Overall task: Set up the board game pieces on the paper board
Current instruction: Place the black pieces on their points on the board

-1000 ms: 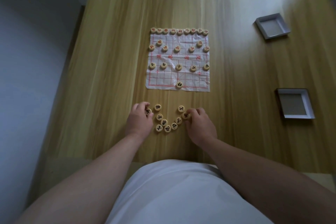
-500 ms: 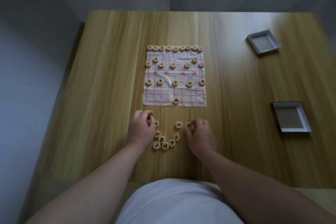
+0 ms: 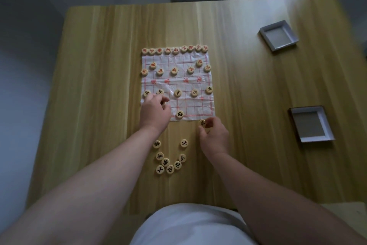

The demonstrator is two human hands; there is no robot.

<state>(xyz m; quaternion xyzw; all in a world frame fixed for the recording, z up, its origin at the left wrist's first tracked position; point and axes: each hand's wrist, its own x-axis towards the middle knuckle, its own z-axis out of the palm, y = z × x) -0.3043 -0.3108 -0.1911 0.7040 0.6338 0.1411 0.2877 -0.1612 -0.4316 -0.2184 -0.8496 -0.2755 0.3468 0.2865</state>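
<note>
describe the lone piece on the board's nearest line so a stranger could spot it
On the light wooden table lies a crumpled white paper board with a red grid. On its nearest line, about midway across, sits one round pale wooden disc with a black character. It stands alone there, unlike the rows of discs farther up.

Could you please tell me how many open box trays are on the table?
2, both on the table: the far tray near its far right corner, the near tray along its right edge. None appears hidden.
</note>
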